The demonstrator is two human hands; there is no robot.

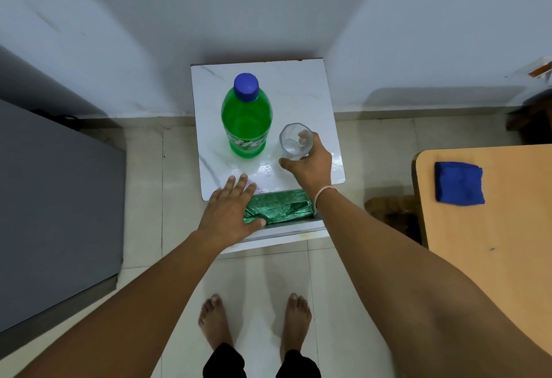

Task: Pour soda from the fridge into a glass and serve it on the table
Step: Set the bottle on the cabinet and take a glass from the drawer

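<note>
Setting: tiled corner under pale walls; small white stand with a glossy marble-look top.

Item 1, soda bottle: green plastic, blue cap on, upright at the stand's left-centre. Looks nearly full, so likely heavy; its wall probably yields to squeezing. Best gripped at the labelled waist.

Item 2, glass: clear, seemingly empty, just right of the bottle. Rigid, breakable, probably light and slick; best held round the wall.

Right hand: fingers and thumb curled round the glass from the near side, arm extended.

Left hand: flat, fingers spread, resting on the stand's near edge, thumb over crumpled green foil.

Periphery: grey fridge left; wooden table right, bearing a blue cloth.
</note>
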